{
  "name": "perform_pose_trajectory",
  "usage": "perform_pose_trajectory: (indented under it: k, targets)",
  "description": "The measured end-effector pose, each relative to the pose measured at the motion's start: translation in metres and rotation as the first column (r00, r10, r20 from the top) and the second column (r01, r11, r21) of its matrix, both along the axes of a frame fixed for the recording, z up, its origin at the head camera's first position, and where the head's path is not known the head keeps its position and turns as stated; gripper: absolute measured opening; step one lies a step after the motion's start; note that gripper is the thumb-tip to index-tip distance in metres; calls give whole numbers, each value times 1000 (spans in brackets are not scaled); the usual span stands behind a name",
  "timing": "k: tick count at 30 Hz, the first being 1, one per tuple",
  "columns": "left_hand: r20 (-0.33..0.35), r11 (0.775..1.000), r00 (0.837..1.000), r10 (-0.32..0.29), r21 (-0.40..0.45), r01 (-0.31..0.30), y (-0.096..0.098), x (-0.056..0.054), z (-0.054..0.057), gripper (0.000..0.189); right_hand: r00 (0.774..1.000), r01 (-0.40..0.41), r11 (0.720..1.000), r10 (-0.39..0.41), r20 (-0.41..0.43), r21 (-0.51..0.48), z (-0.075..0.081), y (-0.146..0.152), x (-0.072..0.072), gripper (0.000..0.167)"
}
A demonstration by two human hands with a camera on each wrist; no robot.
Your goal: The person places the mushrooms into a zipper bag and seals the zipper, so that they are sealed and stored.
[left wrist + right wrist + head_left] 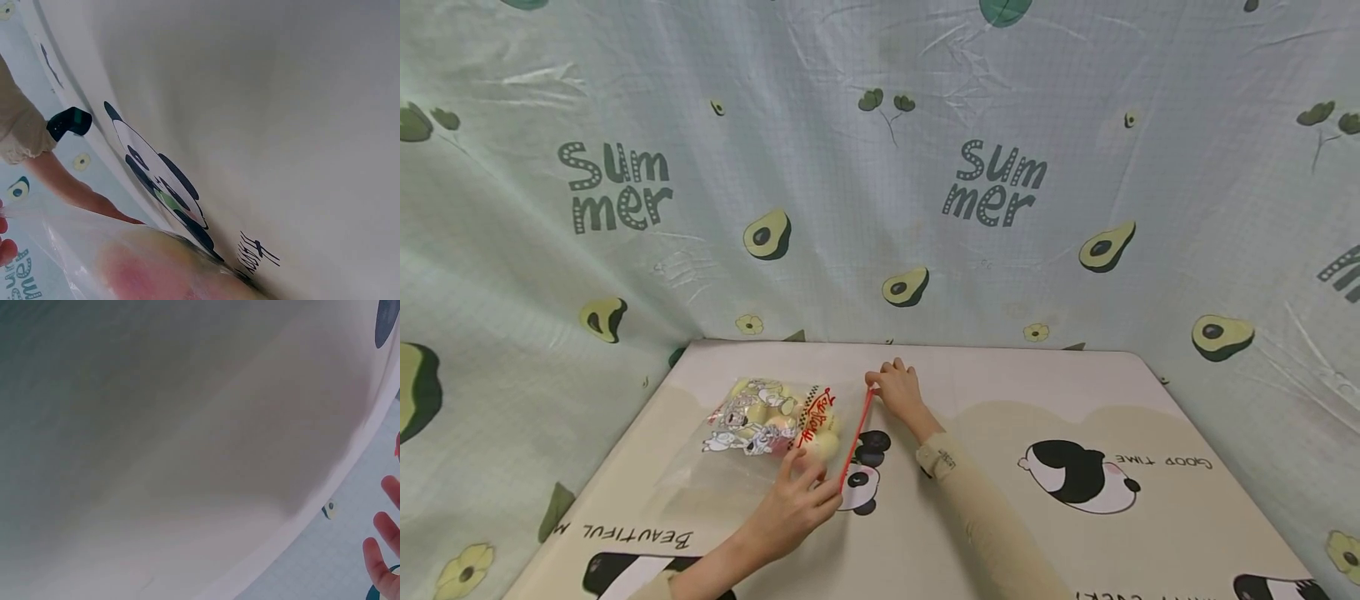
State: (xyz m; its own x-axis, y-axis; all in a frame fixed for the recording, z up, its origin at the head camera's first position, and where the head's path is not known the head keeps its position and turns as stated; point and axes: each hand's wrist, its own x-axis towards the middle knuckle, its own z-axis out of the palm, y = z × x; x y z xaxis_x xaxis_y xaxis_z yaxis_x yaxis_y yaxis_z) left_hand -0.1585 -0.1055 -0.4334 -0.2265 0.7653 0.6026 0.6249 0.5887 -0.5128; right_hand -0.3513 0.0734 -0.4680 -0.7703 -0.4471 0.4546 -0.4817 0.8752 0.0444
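Observation:
A clear plastic zip bag (752, 417) printed with cartoon figures and red lettering lies on the table, several round yellowish and pink things (823, 444) inside it. Its mouth edge carries a red strip (856, 442), stretched between my two hands. My left hand (797, 508) pinches the near end of that edge; in the left wrist view its fingertips (6, 244) are at the plastic. The far end is pinched by my right hand (898, 392), thumb and index at the strip. Its other fingers (384, 531) spread away from the bag in the right wrist view.
The pale table (992, 400) bears printed pandas, a dog (1078, 477) and lettering. A curtain (820, 167) with avocado prints hangs behind it and along both sides. On my right wrist is a black device (70, 123).

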Motion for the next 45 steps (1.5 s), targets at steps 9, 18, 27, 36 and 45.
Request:
perform_pose_trajectory:
  k: [9, 18, 27, 36, 45]
  targets:
    - [-22, 1000, 1000, -14, 6, 14, 0, 2, -1, 29, 999, 32, 999, -33, 36, 32, 3, -3, -2, 9]
    - [-44, 999, 999, -27, 17, 28, 0, 2, -3, 40, 997, 41, 999, -42, 59, 21, 3, -4, -3, 10]
    - [-24, 1000, 1000, -10, -1, 10, -1, 2, -4, 19, 996, 67, 997, -69, 48, 34, 1, -5, -4, 11]
    - [-15, 1000, 1000, 2, -6, -2, -3, 3, -4, 30, 997, 58, 998, -58, 49, 10, 0, -3, -6, 11]
    - [-24, 1000, 1000, 1, -10, -1, -4, 0, -3, 29, 997, 56, 998, -57, 59, 26, 3, -4, -7, 10]
